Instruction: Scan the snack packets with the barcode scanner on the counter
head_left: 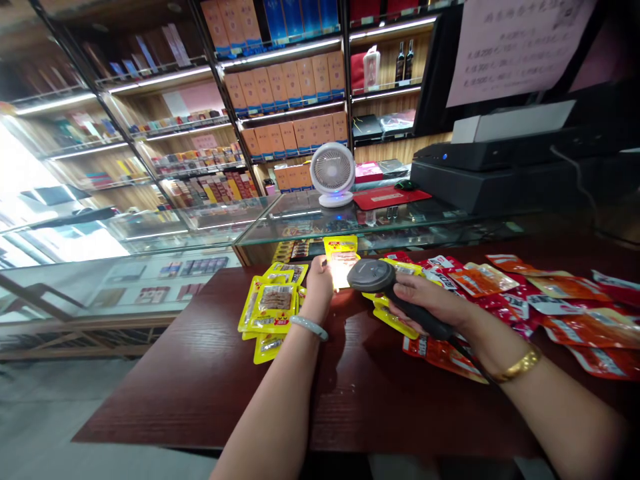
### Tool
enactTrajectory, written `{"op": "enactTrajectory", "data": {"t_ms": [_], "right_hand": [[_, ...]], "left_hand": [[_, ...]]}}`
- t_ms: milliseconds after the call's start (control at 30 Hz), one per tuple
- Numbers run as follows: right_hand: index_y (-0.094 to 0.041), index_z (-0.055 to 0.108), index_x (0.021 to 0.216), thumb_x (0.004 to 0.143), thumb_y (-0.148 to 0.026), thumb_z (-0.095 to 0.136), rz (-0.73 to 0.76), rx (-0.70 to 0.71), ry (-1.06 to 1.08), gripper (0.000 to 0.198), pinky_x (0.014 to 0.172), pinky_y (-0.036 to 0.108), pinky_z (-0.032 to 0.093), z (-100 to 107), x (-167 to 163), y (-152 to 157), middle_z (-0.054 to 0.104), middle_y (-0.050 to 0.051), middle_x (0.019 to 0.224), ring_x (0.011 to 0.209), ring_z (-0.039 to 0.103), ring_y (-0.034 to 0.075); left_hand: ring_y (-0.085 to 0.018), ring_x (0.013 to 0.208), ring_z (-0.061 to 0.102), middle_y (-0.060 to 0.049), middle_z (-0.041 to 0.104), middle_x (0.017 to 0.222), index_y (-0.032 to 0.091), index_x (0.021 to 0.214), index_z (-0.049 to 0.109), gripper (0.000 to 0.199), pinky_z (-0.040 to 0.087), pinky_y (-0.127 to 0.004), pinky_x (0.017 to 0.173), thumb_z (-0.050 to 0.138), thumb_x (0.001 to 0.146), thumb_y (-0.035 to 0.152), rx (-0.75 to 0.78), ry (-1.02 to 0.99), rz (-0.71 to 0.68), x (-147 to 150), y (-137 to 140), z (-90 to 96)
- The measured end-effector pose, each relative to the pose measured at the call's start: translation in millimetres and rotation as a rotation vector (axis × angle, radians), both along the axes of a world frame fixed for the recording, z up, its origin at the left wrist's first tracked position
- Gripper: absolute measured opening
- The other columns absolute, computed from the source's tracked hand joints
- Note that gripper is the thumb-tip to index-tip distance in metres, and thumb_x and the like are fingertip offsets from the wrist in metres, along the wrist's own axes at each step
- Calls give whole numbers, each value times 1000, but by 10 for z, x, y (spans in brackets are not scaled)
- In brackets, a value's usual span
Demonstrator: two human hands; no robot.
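Observation:
My left hand (320,283) is closed on the edge of a yellow snack packet (341,245), held up above the dark red table. In my right hand (425,303) is a black handheld barcode scanner (373,275), its fingers wrapped round the handle. The scanner's head is just right of the packet, and bright light falls on the packet's lower part. Left of my left hand lies a pile of yellow snack packets (275,300). More yellow packets (395,320) lie under and behind the scanner, partly hidden by my right hand.
Red and orange snack packets (480,280) spread over the right of the table (200,373). Behind it stands a glass display counter (290,217) with a white fan (333,170), a red mat (393,197) and a black machine (460,177). A black cable trails from the scanner beneath my right forearm.

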State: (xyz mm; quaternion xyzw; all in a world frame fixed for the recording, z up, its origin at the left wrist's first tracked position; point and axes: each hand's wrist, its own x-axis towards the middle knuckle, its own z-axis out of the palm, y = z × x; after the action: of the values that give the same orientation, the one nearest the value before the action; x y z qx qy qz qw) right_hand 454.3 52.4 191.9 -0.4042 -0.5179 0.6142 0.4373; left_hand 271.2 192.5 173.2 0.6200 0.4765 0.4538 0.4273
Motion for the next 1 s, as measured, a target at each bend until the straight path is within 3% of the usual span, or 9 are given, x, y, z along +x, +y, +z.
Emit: {"op": "enactTrajectory", "data": {"t_ms": [100, 233, 300, 400, 467, 667, 867, 1000], "right_hand": [[-20, 51, 104, 85, -56, 63, -11, -14, 0, 43, 32, 17, 33, 3, 3, 0, 59, -4, 62, 34, 48, 7], [-21, 51, 106, 82, -57, 65, -5, -39, -4, 46, 33, 17, 32, 26, 11, -10, 59, -4, 62, 37, 50, 8], [-21, 52, 104, 82, -57, 65, 0, -37, -3, 44, 33, 18, 33, 22, 17, -16, 59, -4, 62, 37, 49, 8], [-21, 53, 97, 83, -55, 65, -15, -32, 5, 38, 33, 18, 34, -10, 30, -18, 58, -3, 61, 37, 47, 8], [-20, 53, 92, 83, -55, 65, -27, -38, 11, 38, 34, 19, 35, -39, 39, -10, 58, -2, 62, 37, 47, 8], [-20, 53, 88, 81, -57, 65, -23, -34, -9, 40, 30, 19, 34, -90, 41, 26, 58, -1, 61, 35, 47, 8], [-20, 54, 97, 83, -58, 64, 45, -60, -38, 42, 31, 18, 33, -82, -44, 27, 57, -3, 61, 33, 46, 7], [-19, 53, 98, 84, -58, 63, 65, -77, -44, 42, 30, 17, 29, -96, -97, 33, 57, -4, 62, 33, 46, 6]], "left_hand": [[-9, 54, 55, -4, 68, 87, 18, 108, 57, 24, 46, -20, 50, 46, 88, 26, -17, -28, -10, -1, 24, -11], [-11, 67, 63, -5, 70, 93, 18, 110, 57, 28, 52, -22, 60, 52, 89, 36, -82, -123, -61, 37, -3, -19], [-13, 74, 66, -7, 71, 99, 18, 114, 57, 33, 54, -24, 66, 57, 86, 36, -147, -240, -200, 86, -72, -25], [-17, 85, 69, -9, 71, 106, 16, 118, 60, 47, 55, -29, 77, 71, 73, 25, -214, -343, -531, 167, -164, -50], [-19, 94, 68, -10, 71, 111, 15, 118, 62, 53, 53, -31, 86, 75, 66, 16, -180, -335, -592, 187, -151, -67], [-17, 95, 67, -9, 73, 103, 17, 112, 66, 29, 50, -32, 90, 60, 84, 23, 127, -10, -154, -87, 98, 20], [-20, 105, 64, -9, 70, 114, 20, 121, 61, 37, 48, -31, 92, 58, 87, 34, 278, 396, 85, -555, 23, 287], [-28, 116, 57, -15, 65, 121, 17, 120, 60, 50, 40, -37, 100, 57, 84, 51, 299, 920, 233, -1052, -152, 398]]}}
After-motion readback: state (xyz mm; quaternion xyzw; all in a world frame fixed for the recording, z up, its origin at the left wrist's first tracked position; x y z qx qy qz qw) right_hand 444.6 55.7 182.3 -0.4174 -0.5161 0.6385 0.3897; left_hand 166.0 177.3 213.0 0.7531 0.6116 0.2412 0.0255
